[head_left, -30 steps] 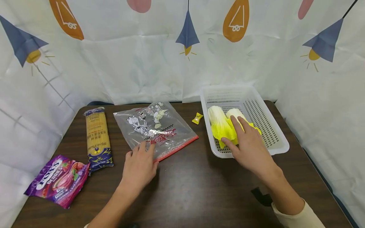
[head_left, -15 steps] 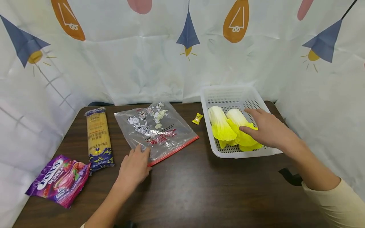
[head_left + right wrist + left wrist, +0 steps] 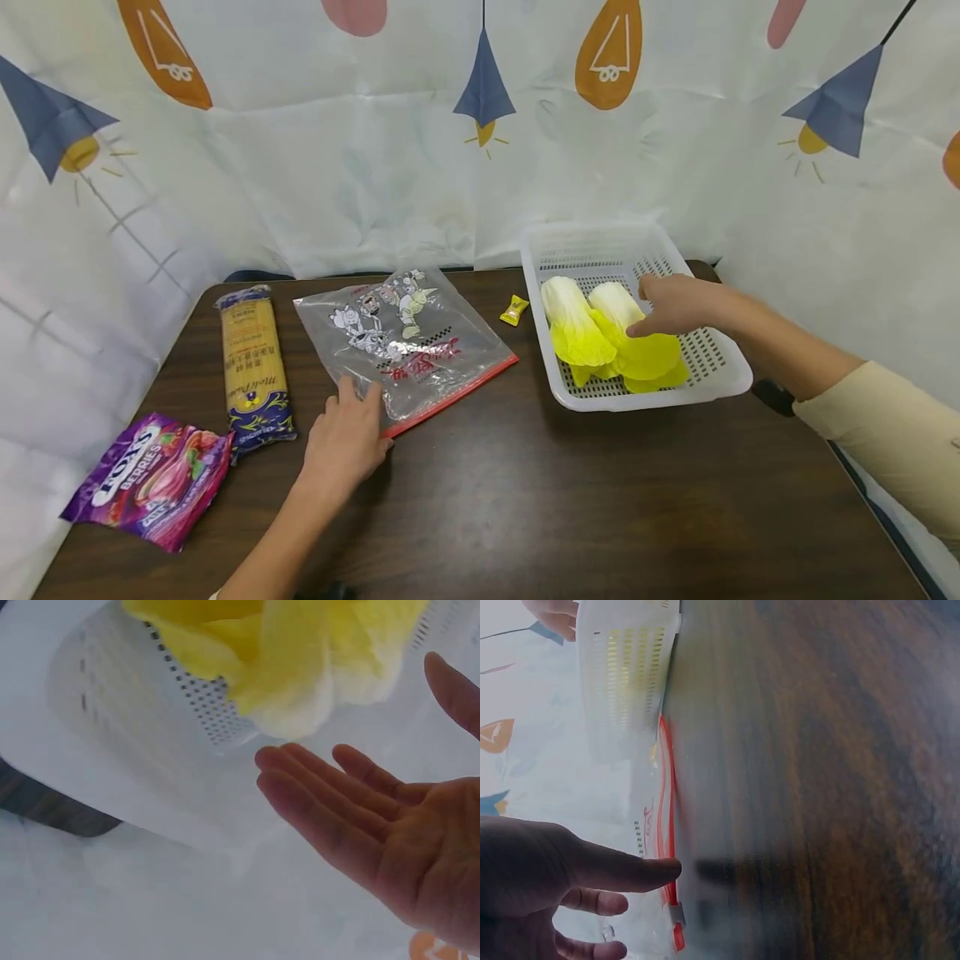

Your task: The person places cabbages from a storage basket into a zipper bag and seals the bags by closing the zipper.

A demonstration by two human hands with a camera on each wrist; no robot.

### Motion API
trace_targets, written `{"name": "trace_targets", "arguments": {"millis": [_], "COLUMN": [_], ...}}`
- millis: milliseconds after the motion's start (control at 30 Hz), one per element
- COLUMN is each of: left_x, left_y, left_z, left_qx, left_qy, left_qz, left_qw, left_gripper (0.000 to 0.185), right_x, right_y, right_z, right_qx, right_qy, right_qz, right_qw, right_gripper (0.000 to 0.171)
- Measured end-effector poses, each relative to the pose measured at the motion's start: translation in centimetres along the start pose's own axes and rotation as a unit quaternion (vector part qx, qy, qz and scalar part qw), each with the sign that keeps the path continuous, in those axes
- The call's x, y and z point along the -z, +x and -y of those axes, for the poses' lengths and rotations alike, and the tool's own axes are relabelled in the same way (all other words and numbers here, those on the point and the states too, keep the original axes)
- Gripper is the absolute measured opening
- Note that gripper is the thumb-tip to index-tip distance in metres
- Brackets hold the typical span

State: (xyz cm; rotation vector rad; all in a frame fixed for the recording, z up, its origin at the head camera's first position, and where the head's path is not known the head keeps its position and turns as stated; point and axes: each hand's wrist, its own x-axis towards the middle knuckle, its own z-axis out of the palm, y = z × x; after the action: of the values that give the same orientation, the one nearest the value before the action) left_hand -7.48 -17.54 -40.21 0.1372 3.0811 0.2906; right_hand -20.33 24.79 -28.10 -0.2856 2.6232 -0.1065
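Note:
A clear zip bag (image 3: 405, 337) with cartoon print and a red seal lies flat on the dark wooden table (image 3: 525, 500). My left hand (image 3: 352, 400) rests flat on its near corner; in the left wrist view the thumb (image 3: 622, 871) presses beside the bag's red seal (image 3: 666, 825). Two yellow-white cabbages (image 3: 573, 329) (image 3: 630, 333) lie in a white slotted basket (image 3: 645, 398). My right hand (image 3: 652, 308) is inside the basket at the right cabbage, its thumb touching the leaf. The right wrist view shows this hand (image 3: 375, 825) with its palm open and holding nothing, just beyond the cabbage (image 3: 285, 652).
A spaghetti packet (image 3: 251, 358) and a purple sweets bag (image 3: 150, 479) lie at the table's left. A small yellow candy (image 3: 515, 310) sits between bag and basket. A printed curtain (image 3: 375, 167) closes off the back and sides.
My right hand has moved from the cabbages' leafy near ends to the far right side of the right cabbage. My left hand slid slightly left and nearer along the bag's edge.

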Motion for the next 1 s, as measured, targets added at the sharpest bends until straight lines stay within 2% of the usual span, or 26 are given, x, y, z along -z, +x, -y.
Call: {"name": "trace_targets", "arguments": {"millis": [100,200,367,567,833,1000], "left_x": [-0.1,-0.2,-0.1,-0.1,-0.4,-0.4], "left_y": [0.2,0.3,0.2,0.1,0.1,0.0], "left_z": [0.1,0.3,0.4,0.6,0.8,0.9], "left_qx": [0.017,0.020,0.007,0.001,0.009,0.016], "left_qy": [-0.030,-0.047,-0.044,-0.032,-0.002,0.012], "left_qz": [0.015,0.023,0.015,0.026,0.038,0.024], "left_qw": [0.9993,0.9984,0.9989,0.9992,0.9992,0.9995], "left_gripper": [0.065,0.063,0.050,0.034,0.036,0.024], "right_x": [0.0,-0.3,-1.1,-1.9,-2.2,-2.5], "right_y": [1.3,2.3,3.1,3.6,4.0,4.4], "right_z": [0.3,0.0,-0.6,-0.9,-0.8,-0.9], "right_qx": [-0.017,-0.038,-0.063,-0.076,-0.095,-0.094], "right_qy": [-0.005,0.004,0.039,0.074,0.114,0.115], "right_qz": [0.039,0.067,0.100,0.139,0.149,0.157], "right_qw": [0.999,0.997,0.992,0.985,0.978,0.976], "right_gripper": [0.089,0.086,0.066,0.071,0.081,0.068]}}
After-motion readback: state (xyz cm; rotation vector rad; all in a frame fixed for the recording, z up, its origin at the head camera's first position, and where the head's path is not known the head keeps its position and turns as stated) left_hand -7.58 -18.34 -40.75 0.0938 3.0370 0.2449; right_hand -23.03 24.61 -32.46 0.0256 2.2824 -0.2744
